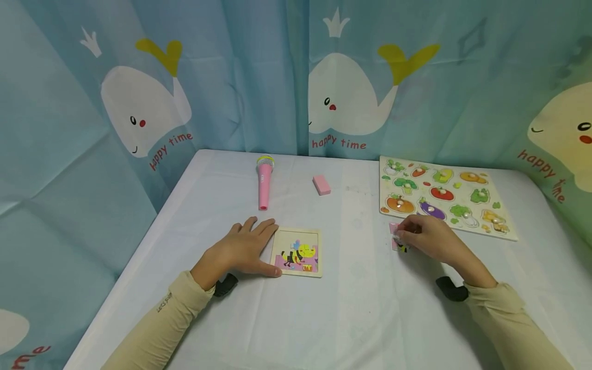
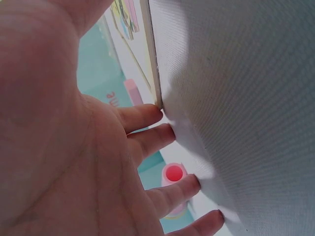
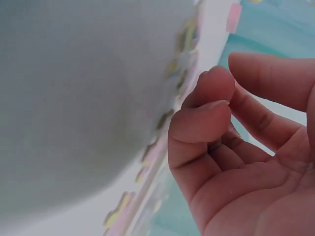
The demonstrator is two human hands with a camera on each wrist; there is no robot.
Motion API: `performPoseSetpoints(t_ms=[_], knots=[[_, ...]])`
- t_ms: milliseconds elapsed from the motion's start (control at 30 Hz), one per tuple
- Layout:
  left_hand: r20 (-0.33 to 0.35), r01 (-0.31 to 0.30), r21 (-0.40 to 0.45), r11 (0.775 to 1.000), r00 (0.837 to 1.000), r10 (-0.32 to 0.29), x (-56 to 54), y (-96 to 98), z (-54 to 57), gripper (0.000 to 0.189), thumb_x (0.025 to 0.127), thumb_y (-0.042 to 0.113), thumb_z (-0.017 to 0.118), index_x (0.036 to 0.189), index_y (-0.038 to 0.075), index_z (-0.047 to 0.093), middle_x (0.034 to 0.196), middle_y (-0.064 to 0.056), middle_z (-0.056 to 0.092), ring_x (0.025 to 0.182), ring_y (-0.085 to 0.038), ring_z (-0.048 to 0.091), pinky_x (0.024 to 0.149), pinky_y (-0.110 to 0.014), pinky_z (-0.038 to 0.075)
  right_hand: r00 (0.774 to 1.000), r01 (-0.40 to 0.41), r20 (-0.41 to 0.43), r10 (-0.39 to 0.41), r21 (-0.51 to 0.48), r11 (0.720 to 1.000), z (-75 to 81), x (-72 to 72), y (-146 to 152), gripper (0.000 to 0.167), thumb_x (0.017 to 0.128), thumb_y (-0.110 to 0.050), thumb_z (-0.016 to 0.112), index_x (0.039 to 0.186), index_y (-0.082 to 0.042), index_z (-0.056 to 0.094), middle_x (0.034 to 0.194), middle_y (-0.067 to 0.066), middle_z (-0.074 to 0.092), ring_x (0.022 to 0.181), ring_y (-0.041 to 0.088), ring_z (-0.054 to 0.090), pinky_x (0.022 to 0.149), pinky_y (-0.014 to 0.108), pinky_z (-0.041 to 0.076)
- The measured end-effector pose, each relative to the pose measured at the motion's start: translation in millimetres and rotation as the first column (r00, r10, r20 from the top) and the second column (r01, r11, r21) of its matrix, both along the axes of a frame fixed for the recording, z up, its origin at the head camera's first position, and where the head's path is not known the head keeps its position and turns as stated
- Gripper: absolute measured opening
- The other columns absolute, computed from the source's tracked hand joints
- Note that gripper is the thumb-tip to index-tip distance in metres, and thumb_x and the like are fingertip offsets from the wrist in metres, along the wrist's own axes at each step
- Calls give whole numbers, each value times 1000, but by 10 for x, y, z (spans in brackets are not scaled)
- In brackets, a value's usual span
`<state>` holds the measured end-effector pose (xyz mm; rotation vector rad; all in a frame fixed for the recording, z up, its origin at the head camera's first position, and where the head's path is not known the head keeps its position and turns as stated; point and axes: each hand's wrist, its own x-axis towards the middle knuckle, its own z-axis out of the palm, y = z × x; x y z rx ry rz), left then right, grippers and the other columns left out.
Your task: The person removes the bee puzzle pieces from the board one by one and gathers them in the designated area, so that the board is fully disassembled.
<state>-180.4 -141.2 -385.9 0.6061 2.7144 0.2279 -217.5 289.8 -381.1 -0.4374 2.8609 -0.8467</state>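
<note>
My left hand (image 1: 243, 250) lies spread beside the square wooden puzzle tray (image 1: 296, 230), its thumb on the lower left corner and a fingertip at the upper left. Pieces with a yellow and black bee (image 1: 300, 253) fill the tray's lower part; bare wood shows above them. In the left wrist view, the tray's edge (image 2: 150, 49) meets a fingertip. To the right, my right hand (image 1: 427, 237) pinches at a pink puzzle piece (image 1: 394, 245) with a bit of black and yellow. The right wrist view shows thumb and finger (image 3: 202, 120) together, hiding the piece.
A pink toy microphone (image 1: 264, 186) lies behind the left hand. Right of it is a pink block (image 1: 321, 185). The vegetable peg board (image 1: 418, 187) lies just beyond the right hand. A whale-print curtain (image 1: 273, 77) hangs behind the white-covered table (image 1: 324, 318).
</note>
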Motion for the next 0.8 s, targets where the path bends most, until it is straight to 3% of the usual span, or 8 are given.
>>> performPoseSetpoints(t_ms=[400,800], knots=[[-7,2,-7,1000,1000,-2,3,6,-1,111,87,64,80,168,6,31,174,-9,27,158,-45,18,121,-67,23,997,-67,31,72,-152,986,90,2,-323,9,104,-9,70,104,1,72,78,6,65,64,22,59,55,31,47],[-3,-2,-3,1000,1000,2,2,0,3,111,87,64,81,168,6,31,174,-9,27,158,-45,19,121,-67,23,989,-143,-3,145,-171,975,96,-58,-716,7,102,-8,72,102,-2,74,87,2,67,77,19,61,65,27,53]])
